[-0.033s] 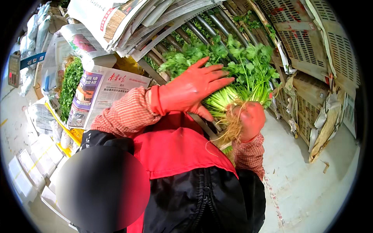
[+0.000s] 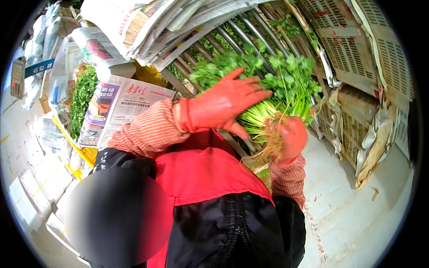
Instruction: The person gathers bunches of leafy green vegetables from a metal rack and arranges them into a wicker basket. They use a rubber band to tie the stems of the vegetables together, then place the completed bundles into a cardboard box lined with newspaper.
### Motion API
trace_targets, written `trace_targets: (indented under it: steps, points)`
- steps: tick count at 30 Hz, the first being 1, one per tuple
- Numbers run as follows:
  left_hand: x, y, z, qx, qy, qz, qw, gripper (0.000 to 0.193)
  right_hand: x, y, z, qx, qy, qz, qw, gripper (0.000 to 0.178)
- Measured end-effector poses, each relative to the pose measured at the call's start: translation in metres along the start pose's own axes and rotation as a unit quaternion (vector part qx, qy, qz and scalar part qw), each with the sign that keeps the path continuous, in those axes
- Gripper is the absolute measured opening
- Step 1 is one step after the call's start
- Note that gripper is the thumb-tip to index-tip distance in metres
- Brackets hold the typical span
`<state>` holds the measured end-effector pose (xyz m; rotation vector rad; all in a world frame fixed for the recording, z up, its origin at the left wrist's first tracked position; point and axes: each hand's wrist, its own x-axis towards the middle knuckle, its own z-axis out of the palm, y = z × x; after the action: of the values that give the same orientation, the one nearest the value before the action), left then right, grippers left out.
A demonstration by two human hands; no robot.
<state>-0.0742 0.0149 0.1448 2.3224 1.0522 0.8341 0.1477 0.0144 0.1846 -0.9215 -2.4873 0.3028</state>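
Nothing much shifts between the two looks: your hands and the greens sit just as they did an instant ago, so the bunch is still being handled, not set down. The stacked newspapers [image 2: 147,22] hang above, more newsprint [image 2: 120,107] lies to your left. The bunch of leafy greens [image 2: 286,85] fans out over the slatted rack [image 2: 250,35]. Your left hand [image 2: 228,105], red-gloved, lies spread flat across the stems; your right hand [image 2: 292,136] is closed around the stringy root end [image 2: 272,138].

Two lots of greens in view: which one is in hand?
The rooted herb bunch gripped by the right hand; the other greens lie untouched far left.
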Motion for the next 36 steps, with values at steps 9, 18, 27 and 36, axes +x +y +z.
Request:
trace_targets:
  steps: [9, 18, 27, 36]
  points:
    - [0.000, 0.006, 0.071, -0.431, -0.160, -0.230, 0.858, 0.081, 0.016, 0.045, 0.008, 0.356, -0.140, 0.467, 0.797, 0.028]
    - [-0.018, -0.045, 0.127, -0.023, -0.211, -0.408, 0.888, 0.062, -0.034, 0.197, 0.197, 0.132, -0.162, 0.289, 0.934, 0.049]
    - [-0.015, -0.027, 0.142, 0.082, -0.171, -0.418, 0.888, 0.067, -0.124, 0.113, 0.106, 0.148, -0.123, 0.411, 0.891, 0.057]
    - [-0.063, 0.003, 0.153, -0.140, 0.040, -0.483, 0.863, 0.064, -0.107, 0.055, 0.134, 0.316, -0.005, 0.448, 0.836, 0.062]
